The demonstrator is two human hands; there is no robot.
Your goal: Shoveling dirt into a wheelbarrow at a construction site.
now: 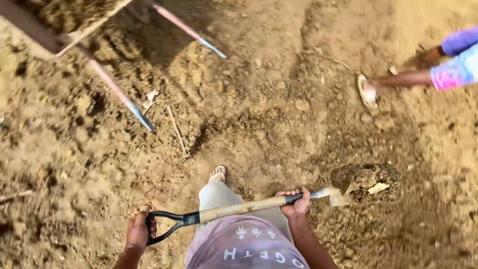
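Open soil ahead; wheelbarrow handles (122,97) far left, another person's leg (398,79) right.

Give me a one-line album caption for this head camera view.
Both hands, left hand and right hand, hold a shovel loaded with soil.

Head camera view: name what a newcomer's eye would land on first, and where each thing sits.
A wooden-handled shovel crosses the lower middle, its blade at right heaped with a clod of brown soil. The left hand grips its black D-shaped end at lower left; the right hand clasps the shaft near the blade. At top left stands a wheelbarrow with pink metal handles, and another person's sandalled foot shows at upper right.
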